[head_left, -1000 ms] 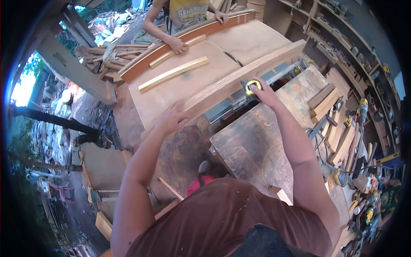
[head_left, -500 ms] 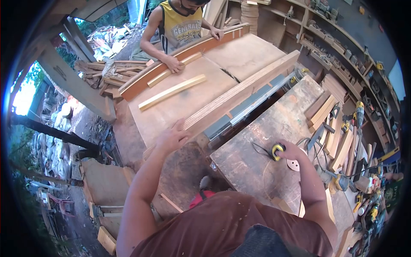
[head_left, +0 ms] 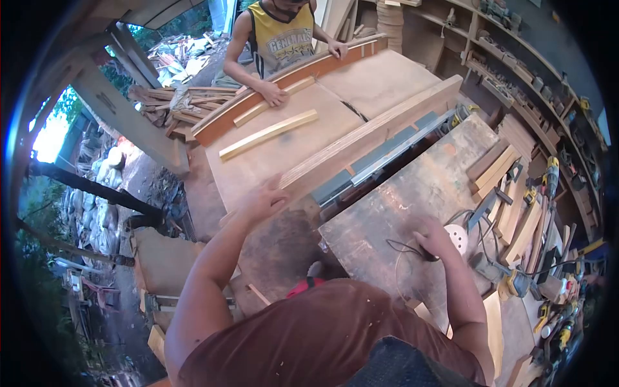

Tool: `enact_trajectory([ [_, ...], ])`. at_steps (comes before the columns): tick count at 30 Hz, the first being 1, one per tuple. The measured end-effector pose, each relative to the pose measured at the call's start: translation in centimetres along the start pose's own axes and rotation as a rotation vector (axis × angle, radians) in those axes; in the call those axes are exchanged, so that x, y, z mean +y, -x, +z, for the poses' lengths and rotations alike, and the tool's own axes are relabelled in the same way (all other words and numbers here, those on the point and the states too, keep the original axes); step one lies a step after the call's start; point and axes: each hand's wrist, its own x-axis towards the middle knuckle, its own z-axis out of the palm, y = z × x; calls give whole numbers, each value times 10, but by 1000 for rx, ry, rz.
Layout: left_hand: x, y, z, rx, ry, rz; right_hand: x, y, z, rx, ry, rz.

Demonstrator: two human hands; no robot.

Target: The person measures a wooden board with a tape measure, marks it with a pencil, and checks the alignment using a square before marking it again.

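My left hand (head_left: pixel 261 201) lies at the near end of a long, thick wooden board (head_left: pixel 374 143) set on edge across the work surface. Its fingers are stretched out and touch the board's end. Over the scuffed workbench (head_left: pixel 380 206) on the right, my right hand (head_left: pixel 434 238) is closed and slightly blurred. It grips a tape measure (head_left: pixel 428 255), of which only a dark part shows below the fingers. A thin black cord loop (head_left: pixel 401 246) trails to the left of it. Just right of that hand lies a round pale disc with holes (head_left: pixel 456 238).
Across the panel (head_left: pixel 296 142), a person in a yellow jersey (head_left: pixel 284 42) holds a long orange-brown board (head_left: pixel 225 119). Two light wood strips (head_left: pixel 269 134) lie on the panel. Wood pieces (head_left: pixel 493 171), a cordless drill (head_left: pixel 551 168) and cables crowd the bench's right side.
My right hand has drawn the tape measure and its cord toward my body, and its yellow part is now hidden. The left hand stays by the board's end. The view has shifted slightly.
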Motion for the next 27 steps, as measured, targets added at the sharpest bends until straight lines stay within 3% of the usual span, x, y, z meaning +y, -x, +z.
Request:
enact_trajectory([
  [3, 16, 1, -11, 3, -15, -41, 14, -42, 64, -71, 96, 76],
  [4, 18, 1, -12, -2, -16, -43, -7, -46, 65, -75, 92, 77],
  [6, 20, 0, -14, -28, -16, -65, -60, -53, 63, -247, 367, 330],
  [9, 11, 0, -6, -41, 17, -67, -63, -71, 74, -331, 392, 412],
  [27, 8, 2, -6, -19, -29, -65, -67, -70, 73, -357, 429, 427],
])
